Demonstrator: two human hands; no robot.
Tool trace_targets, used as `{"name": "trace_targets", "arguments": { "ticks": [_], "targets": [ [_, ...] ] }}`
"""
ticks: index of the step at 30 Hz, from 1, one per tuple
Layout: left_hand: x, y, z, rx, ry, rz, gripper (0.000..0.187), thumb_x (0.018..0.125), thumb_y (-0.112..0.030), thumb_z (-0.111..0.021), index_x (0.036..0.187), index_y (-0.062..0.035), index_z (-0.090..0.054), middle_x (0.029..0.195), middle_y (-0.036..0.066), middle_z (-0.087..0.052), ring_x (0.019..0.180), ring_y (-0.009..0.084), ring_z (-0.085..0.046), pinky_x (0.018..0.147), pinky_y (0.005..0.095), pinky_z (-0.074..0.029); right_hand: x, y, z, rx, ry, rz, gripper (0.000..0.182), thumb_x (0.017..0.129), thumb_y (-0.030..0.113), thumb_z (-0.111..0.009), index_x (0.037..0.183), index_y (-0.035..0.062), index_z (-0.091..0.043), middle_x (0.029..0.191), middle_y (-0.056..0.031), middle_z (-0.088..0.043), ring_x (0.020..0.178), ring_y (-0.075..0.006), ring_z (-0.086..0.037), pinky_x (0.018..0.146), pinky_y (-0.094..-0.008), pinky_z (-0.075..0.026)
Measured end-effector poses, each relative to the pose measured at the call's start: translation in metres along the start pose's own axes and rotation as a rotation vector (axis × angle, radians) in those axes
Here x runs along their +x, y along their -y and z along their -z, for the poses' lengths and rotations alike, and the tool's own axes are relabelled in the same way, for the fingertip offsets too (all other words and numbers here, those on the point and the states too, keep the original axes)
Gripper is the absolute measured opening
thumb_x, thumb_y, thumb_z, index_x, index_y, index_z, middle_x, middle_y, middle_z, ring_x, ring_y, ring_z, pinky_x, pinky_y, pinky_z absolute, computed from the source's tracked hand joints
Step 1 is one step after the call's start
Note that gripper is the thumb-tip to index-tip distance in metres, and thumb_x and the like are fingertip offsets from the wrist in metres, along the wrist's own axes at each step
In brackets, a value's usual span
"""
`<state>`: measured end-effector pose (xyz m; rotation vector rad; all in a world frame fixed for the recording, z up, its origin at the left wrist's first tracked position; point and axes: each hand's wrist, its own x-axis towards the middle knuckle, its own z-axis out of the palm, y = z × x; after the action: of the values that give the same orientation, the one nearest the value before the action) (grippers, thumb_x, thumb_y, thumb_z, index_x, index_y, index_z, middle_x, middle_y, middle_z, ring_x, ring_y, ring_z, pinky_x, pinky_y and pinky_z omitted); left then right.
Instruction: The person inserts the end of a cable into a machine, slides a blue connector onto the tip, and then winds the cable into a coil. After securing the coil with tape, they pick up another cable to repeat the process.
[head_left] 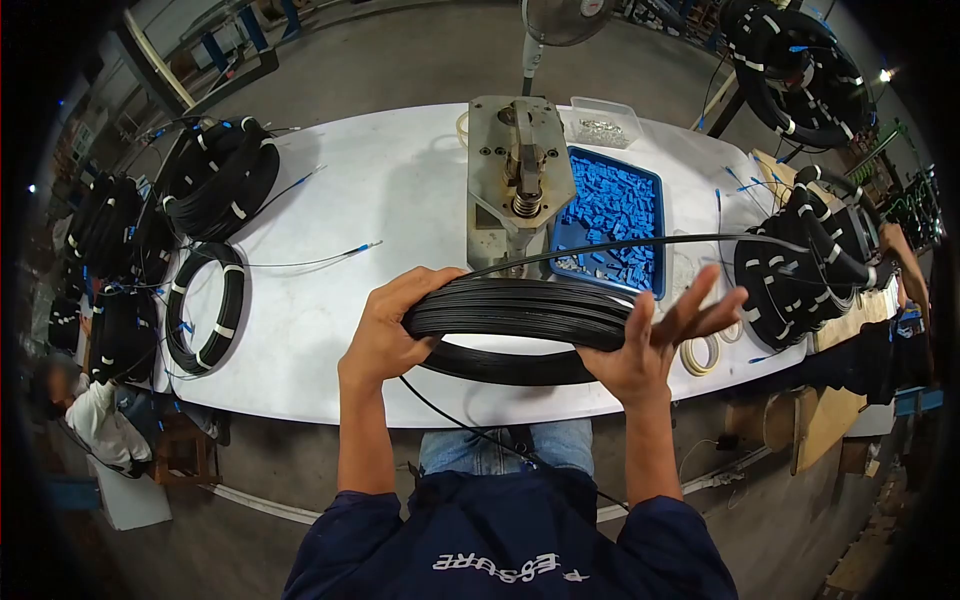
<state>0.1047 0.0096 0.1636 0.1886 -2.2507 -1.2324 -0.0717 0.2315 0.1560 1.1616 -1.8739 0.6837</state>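
A thick coil of black cable (515, 310) is tilted up in front of me, above the table's near edge. My left hand (395, 315) is closed round the coil's left side. At its right side, my right hand (655, 335) touches the coil with its palm side, the fingers stretched out and spread. One loose strand of cable (640, 241) arches over the coil to the right. Another cable end (445, 412) hangs down past my lap. Just beyond the coil stands a metal press (518, 180). A blue tray (660, 220) full of small blue connector parts lies beside the press.
Finished-looking black coils (225, 180) with white ties stand on the left, and more coils (790, 265) are stacked right. Tape rolls (699, 355) lie near my right hand. A clear box (605, 122) and a fan (565, 18) are behind. Other people are at both sides.
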Motion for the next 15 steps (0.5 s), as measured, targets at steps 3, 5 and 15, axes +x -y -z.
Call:
{"name": "trace_targets", "arguments": {
  "ticks": [3,5,15],
  "targets": [
    [0.004,-0.002,0.0,-0.006,0.031,-0.005,0.069,0.058,0.018,-0.064,0.123,-0.0042,-0.062,0.098,0.011,-0.067,0.088,0.0236,-0.065,0.075,0.0287,-0.05,0.007,-0.004,0.007,0.097,0.16,-0.052,0.12,0.051,0.048,-0.091,0.15,0.0471,-0.023,0.161,-0.0236,-0.003,0.143,-0.0536,0.015,0.103,-0.0721,0.019],
    [0.005,-0.005,-0.001,0.01,0.038,0.005,0.065,0.057,0.016,-0.067,0.119,-0.0009,-0.063,0.096,0.011,-0.067,0.086,0.0225,-0.066,0.076,0.0275,-0.05,0.007,-0.005,0.008,0.116,0.203,-0.062,0.121,0.05,0.048,-0.092,0.149,0.0488,-0.022,0.161,-0.0227,-0.004,0.143,-0.0543,0.015,0.103,-0.073,0.018],
    [0.01,-0.014,-0.006,0.039,0.089,0.002,0.067,0.059,0.017,-0.066,0.122,-0.0055,-0.063,0.097,0.01,-0.067,0.086,0.0255,-0.065,0.076,0.0314,-0.051,0.026,-0.008,0.019,0.113,0.235,0.001,0.115,0.053,0.058,-0.087,0.15,0.0432,-0.027,0.16,-0.0117,-0.021,0.146,-0.0491,0.007,0.101,-0.0747,0.019]
  ]
}}
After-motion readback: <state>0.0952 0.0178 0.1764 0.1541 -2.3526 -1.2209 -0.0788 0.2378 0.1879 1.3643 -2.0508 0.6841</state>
